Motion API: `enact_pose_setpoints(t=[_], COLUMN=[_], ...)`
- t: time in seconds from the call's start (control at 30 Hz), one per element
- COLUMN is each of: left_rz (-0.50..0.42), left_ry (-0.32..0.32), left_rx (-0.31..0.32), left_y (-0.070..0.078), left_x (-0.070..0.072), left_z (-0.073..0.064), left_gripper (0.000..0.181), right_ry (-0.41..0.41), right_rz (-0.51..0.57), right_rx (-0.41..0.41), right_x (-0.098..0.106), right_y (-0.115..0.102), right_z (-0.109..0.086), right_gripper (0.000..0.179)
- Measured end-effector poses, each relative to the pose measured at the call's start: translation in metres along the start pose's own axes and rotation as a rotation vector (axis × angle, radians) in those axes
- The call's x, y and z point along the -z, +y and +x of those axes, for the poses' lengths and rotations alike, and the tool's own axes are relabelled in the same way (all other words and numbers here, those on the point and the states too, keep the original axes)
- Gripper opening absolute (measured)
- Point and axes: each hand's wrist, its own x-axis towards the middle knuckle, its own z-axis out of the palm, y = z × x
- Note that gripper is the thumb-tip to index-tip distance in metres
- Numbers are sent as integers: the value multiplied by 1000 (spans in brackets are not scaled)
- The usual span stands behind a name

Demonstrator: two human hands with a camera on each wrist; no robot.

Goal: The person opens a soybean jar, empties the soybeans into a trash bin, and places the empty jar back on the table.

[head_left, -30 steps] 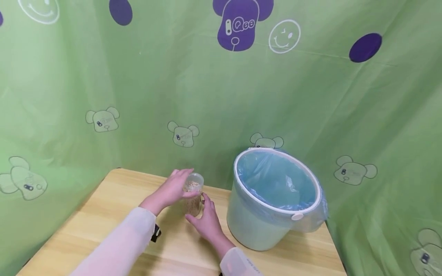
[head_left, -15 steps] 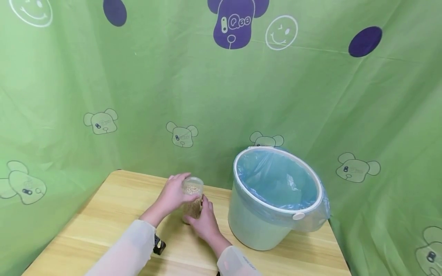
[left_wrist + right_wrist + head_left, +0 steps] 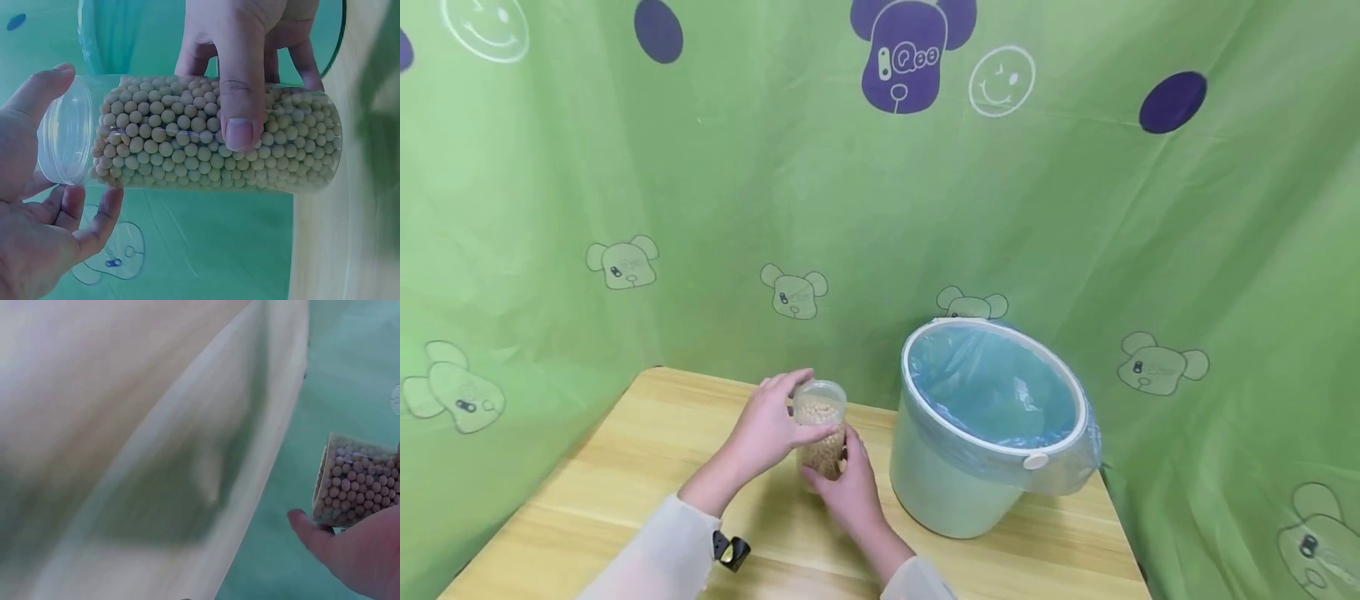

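Note:
A clear plastic jar (image 3: 823, 455) full of small beige balls (image 3: 169, 150) is held upright between both hands. My left hand (image 3: 765, 427) spans its clear top end, thumb on one side and fingers on the other. Lower down, my right hand (image 3: 855, 493) grips the body of the jar, its thumb pressed across the front in the left wrist view. The right wrist view shows the bottom part of the jar (image 3: 356, 487) apart from the table edge, with part of the right hand (image 3: 369, 556) beside it.
A pale green bucket (image 3: 951, 492) with a white rim and a blue plastic liner (image 3: 992, 383) stands right of the hands. The wooden table (image 3: 647, 450) ends at a green printed curtain (image 3: 850, 208). A black device (image 3: 731, 551) sits at the left wrist.
The jar has come up a little and looks larger, with both hands staying on it. The bucket stands where it was; the head view has shifted slightly.

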Motion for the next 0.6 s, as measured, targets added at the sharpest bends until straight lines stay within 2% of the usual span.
enact_pose_setpoints(t=[0.17,0.33,0.5,0.6], left_rz=[-43,-57,24,61], left_ry=[-5,4,16,1], left_rx=[3,25,15,-3], left_y=[13,17,30,33], left_x=[-2,1,-4,-8], left_z=[-21,-45,-75,-90], left_gripper=[98,102,100,98], right_ry=[0,-30,-124,-182], right_rz=[96,138,188,216], right_rx=[-22,-56,-114,-168], right_x=[10,18,34,41], right_y=[-2,-1,5,11], right_z=[-23,-45,-73,-86], right_gripper=[92,92,93,95])
